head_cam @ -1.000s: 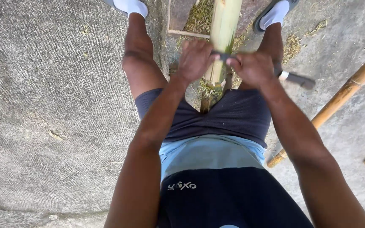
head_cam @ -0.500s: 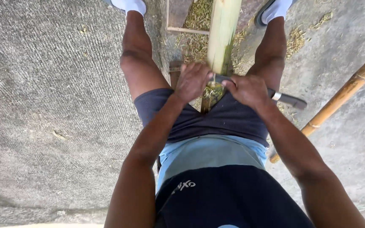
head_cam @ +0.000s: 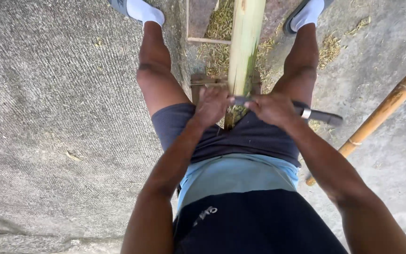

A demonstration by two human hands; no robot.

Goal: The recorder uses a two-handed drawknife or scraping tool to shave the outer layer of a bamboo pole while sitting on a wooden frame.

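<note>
Bamboo pole (head_cam: 245,42), pale yellow-green, lying lengthwise between my legs and running away from me toward my feet. Its near end sits at my lap, just under my hands. Knife (head_cam: 306,112) laid crosswise over the pole's near end: dark blade spanning the pole, dark handle with a metal collar jutting past my right thigh.

My left hand (head_cam: 211,104) is curled tight at the left side of the pole, fingers folded over the blade's far end. My right hand (head_cam: 272,108) is wrapped firmly on the knife near where blade meets handle, knuckles up. Both hands at the same level, one on each side of the pole, nearly touching it.

Wooden block (head_cam: 202,84) under the pole, just beyond my left hand; the pole rests on or against it, cannot tell which. Thin wooden strip (head_cam: 208,41) lying crosswise farther out, left of the pole. Green-yellow shavings (head_cam: 219,51) scattered on the ground around the pole and near my right foot.

Concrete ground (head_cam: 62,117), rough and grey. Second bamboo pole (head_cam: 386,106), tan with dark node rings, lying at a slant on my right, well apart from the knife handle. White socks and grey slide sandals (head_cam: 118,5) on my feet.
</note>
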